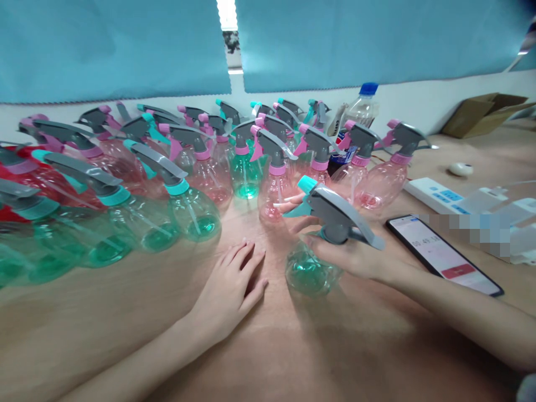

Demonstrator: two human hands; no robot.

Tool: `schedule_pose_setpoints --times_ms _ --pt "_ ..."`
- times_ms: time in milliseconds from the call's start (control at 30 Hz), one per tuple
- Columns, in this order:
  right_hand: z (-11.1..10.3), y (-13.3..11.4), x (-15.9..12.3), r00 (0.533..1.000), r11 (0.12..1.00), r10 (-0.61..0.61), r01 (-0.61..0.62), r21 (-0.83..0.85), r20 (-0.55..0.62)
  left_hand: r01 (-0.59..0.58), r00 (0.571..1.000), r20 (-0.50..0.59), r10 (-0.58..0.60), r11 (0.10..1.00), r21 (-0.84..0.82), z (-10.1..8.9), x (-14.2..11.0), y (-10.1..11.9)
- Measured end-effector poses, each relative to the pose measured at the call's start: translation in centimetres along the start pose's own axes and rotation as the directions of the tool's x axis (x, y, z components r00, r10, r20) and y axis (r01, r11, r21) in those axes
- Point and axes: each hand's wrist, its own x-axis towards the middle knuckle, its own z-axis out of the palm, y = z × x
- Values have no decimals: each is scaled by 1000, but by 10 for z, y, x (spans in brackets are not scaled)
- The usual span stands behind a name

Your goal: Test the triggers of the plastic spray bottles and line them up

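Observation:
My right hand (345, 254) is wrapped round the neck of a green spray bottle (312, 273) with a grey and turquoise trigger head, just above the wooden table or touching it; I cannot tell which. Its nozzle points left. My left hand (228, 285) lies on the tabletop with its fingers stretched out and holds nothing. Ahead of my left hand stands another green spray bottle (195, 218) with a turquoise collar. Behind the held bottle is a pink spray bottle (274, 190), partly hidden by my right fingers.
Several more pink and green spray bottles crowd the back and left, one a pink bottle (385, 178). A drink bottle with a blue cap (368, 89) stands behind them. To the right are a phone (444, 251), a white power strip (435, 192), a white mouse (460, 169) and a cardboard box (473, 117).

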Motion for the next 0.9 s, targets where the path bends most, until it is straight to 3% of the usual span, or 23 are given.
schedule_pose_setpoints --times_ms 900 --pt "-2 -5 0 997 997 77 -76 -17 25 -1 1000 -6 1 1000 -6 0 0 0"
